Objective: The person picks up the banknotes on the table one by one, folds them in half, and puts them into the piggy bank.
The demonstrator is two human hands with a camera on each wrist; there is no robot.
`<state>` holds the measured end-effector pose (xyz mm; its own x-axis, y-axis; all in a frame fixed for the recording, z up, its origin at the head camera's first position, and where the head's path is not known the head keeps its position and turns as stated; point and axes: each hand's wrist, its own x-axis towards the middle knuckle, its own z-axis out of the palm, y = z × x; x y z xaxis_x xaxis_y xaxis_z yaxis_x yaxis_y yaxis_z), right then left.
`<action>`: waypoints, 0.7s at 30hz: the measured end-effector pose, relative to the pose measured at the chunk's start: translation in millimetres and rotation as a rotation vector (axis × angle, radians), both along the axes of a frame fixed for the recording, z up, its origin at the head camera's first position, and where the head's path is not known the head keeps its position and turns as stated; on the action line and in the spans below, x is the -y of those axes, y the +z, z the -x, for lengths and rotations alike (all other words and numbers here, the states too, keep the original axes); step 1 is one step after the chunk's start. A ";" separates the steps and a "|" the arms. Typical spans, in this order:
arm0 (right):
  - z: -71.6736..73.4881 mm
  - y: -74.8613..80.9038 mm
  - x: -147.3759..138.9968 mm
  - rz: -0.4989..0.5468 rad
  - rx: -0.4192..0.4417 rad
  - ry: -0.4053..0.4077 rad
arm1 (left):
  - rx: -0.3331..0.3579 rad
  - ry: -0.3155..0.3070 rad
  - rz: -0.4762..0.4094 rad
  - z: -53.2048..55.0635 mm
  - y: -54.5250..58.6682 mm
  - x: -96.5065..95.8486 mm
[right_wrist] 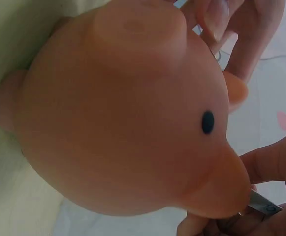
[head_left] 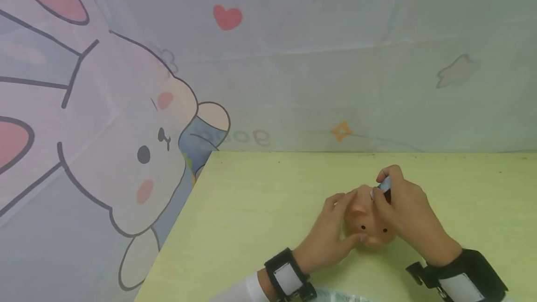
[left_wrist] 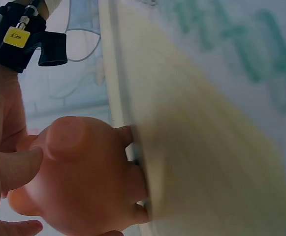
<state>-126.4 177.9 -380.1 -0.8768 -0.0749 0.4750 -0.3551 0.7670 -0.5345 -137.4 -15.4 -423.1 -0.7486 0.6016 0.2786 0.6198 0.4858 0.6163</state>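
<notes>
An orange-pink piggy bank (head_left: 372, 220) with small black eyes stands on the table, its snout (left_wrist: 68, 137) towards me. My left hand (head_left: 329, 236) holds it from the left, the thumb near the snout and the fingers along its side. Over the pig's back, my right hand (head_left: 409, 209) pinches a small folded grey-blue paper (head_left: 384, 183), which looks like a banknote. In the right wrist view, the paper (right_wrist: 264, 203) shows behind the pig's ear (right_wrist: 221, 189) between thumb and fingers. Whether its lower end is inside a slot is hidden.
The pale yellow table (head_left: 251, 209) ends on the left and at the back against a hanging cloth (head_left: 293, 83) printed with a rabbit. At the near edge lies a clear plastic sheet or bag (head_left: 340, 296) with green print.
</notes>
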 end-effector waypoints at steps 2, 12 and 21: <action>0.0 -0.9 2.6 -0.013 -0.027 -0.007 | -0.013 0.012 -0.004 0.8 -2.6 -1.3; -0.8 -5.2 15.8 -0.130 -0.031 -0.088 | 0.014 -0.001 0.001 2.9 -3.9 -4.7; -1.3 -3.5 11.8 -0.265 -0.043 0.037 | 0.034 -0.005 0.012 3.0 -1.7 -4.8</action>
<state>-125.1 166.1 -383.5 -0.8505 -0.2329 0.4717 -0.4035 0.8641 -0.3009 -140.4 -10.6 -424.8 -0.7546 0.6085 0.2455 0.6009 0.4906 0.6311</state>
